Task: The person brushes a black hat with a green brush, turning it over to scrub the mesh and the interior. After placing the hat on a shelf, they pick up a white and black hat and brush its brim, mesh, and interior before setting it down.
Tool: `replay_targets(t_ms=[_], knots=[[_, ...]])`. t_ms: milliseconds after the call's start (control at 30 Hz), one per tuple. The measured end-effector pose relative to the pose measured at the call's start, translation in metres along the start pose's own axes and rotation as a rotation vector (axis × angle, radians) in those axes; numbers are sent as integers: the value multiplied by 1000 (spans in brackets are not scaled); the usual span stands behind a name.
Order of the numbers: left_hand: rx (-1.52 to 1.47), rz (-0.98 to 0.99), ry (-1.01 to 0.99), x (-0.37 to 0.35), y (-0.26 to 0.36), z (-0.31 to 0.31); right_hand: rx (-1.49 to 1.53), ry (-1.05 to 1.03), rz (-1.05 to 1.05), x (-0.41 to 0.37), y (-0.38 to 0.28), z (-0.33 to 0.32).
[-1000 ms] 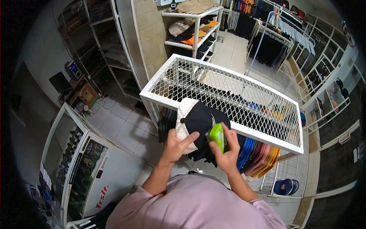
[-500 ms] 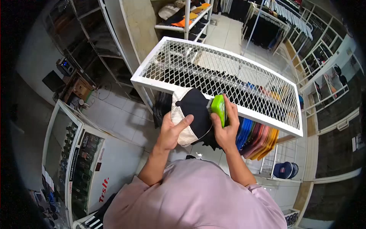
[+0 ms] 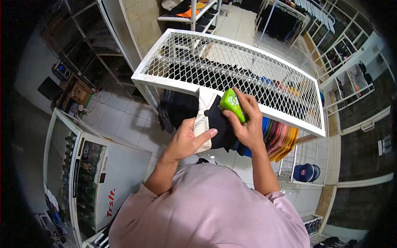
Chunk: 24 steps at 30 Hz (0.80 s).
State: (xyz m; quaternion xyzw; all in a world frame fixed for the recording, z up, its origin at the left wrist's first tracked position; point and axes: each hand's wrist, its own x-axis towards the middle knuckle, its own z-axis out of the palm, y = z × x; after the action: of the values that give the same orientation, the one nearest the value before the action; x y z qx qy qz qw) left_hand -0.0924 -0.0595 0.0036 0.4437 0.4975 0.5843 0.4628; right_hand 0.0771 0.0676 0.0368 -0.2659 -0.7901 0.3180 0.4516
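Observation:
My left hand (image 3: 188, 140) grips the lower left side of a cap (image 3: 203, 122) with cream and black panels, the thumb lying across its surface. In my right hand (image 3: 248, 124) is a bright green brush (image 3: 233, 105), held between thumb and fingers at the cap's upper right. The brush's underside, where it meets the black panel, is mostly hidden. Both hands are just in front of the near edge of a white mesh-topped rack (image 3: 273, 111).
Dark and coloured clothes (image 3: 283, 142) hang beneath the rack top. A glass display case (image 3: 89, 177) stands at the left. Navy caps (image 3: 306, 172) rest on a low shelf at the right. Shelving with caps (image 3: 178, 18) is beyond the rack.
The cap has turned, showing more of its cream side and less of the black panel. The green brush has moved up and left and tilted, its speckled top now in view.

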Motion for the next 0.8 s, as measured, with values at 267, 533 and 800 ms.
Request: replay_targets(t_ms=[267, 533, 800], knots=[[50, -101, -147, 0, 3, -2, -68, -106, 24, 9, -2, -14], [83, -69, -55, 7, -18, 10, -15, -149, 49, 1, -3, -9], [217, 2, -57, 5, -22, 6, -75, -125, -64, 7, -2, -8]])
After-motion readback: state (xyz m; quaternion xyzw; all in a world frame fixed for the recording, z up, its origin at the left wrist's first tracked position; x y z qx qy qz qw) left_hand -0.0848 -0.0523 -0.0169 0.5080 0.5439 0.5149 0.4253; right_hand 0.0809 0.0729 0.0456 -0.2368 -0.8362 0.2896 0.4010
